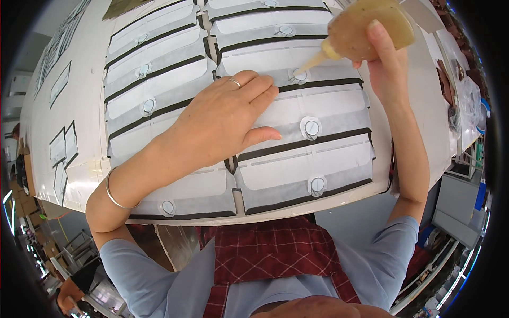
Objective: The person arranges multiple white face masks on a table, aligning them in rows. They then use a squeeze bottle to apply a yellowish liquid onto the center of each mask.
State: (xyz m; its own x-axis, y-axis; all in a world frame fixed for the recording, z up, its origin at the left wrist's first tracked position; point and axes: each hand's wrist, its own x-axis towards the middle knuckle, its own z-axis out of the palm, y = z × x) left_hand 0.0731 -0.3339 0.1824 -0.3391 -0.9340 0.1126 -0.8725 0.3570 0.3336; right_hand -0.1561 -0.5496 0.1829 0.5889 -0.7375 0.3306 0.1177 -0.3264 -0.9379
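Note:
My right hand (391, 71) is wrapped round a squeeze bottle (354, 31) of amber liquid, tilted so its narrow nozzle (318, 57) points down to the left. The nozzle's tip is at or just above a round white disc (301, 78) on a grey-and-white panel; whether they touch, I cannot tell. My left hand (225, 114) lies palm down, fingers stretched out, across the black-edged panels left of the nozzle. Its thumb points towards another disc (311, 128) on the panel (275, 119) below. The hand hides part of the panels under it.
Overlapping panels with round discs run in two columns over the white table (87, 127). Black outlined rectangles (63, 146) mark its left side. Clear plastic film (469, 98) lies at the far right. A grey cabinet (456, 206) stands beyond the table at the right.

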